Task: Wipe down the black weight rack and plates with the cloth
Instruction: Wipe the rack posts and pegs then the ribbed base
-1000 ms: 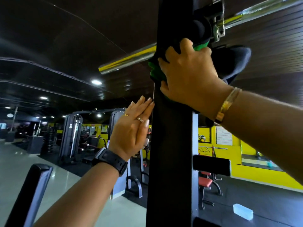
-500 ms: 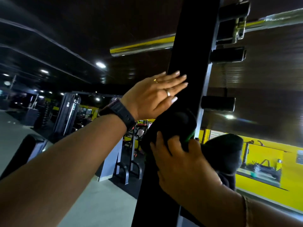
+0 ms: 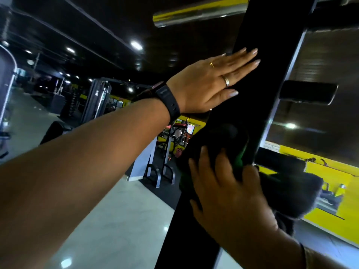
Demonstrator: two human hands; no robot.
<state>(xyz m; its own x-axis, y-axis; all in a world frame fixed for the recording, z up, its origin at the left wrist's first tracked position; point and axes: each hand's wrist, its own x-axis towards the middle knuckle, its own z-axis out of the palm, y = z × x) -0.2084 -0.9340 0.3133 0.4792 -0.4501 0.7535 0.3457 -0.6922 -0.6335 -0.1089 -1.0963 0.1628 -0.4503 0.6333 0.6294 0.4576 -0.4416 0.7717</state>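
Cloth (image 3: pixel 240 158) under right hand (image 3: pixel 229 197), against rack (image 3: pixel 261 43)

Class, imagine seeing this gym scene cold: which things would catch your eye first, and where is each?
The left hand lies flat, fingers straight, against the black rack post at centre. Just below, the right hand grips a dark cloth against the same post. A shiny barbell crosses the top.

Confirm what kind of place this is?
Almost certainly a commercial gym: a chrome barbell crosses the black rack upright, a storage peg sticks out of its side, and weight machines stand behind.
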